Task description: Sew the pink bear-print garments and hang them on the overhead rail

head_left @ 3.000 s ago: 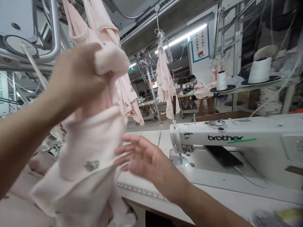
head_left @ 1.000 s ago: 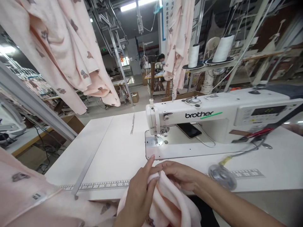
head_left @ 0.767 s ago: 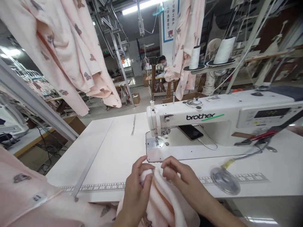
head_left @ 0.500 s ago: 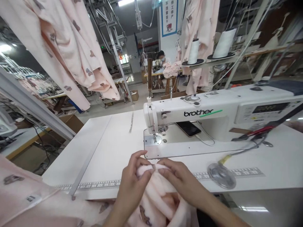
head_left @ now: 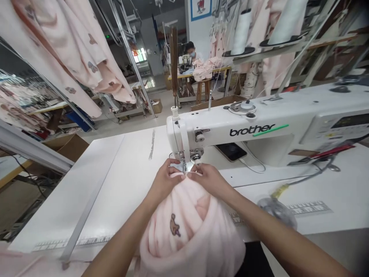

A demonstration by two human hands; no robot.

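My left hand (head_left: 165, 181) and my right hand (head_left: 208, 179) both pinch the top edge of a pale pink garment (head_left: 190, 227) with a small animal print. They hold that edge right at the needle and presser foot (head_left: 186, 164) of a white Brother sewing machine (head_left: 259, 129). The rest of the garment bunches in folds over the near edge of the white table (head_left: 121, 181), between my forearms.
A phone (head_left: 232, 151) with a cable lies under the machine arm. A clear round disc (head_left: 277, 212) sits on the table at right, near a printed ruler strip (head_left: 308, 207). Pink garments (head_left: 72, 57) hang overhead at left. Thread cones (head_left: 242, 27) stand behind. A person sits at a far table (head_left: 198, 71).
Three seconds ago I held the garment up in the air. Since then both hands brought its edge down onto the table and pushed it forward to the presser foot.
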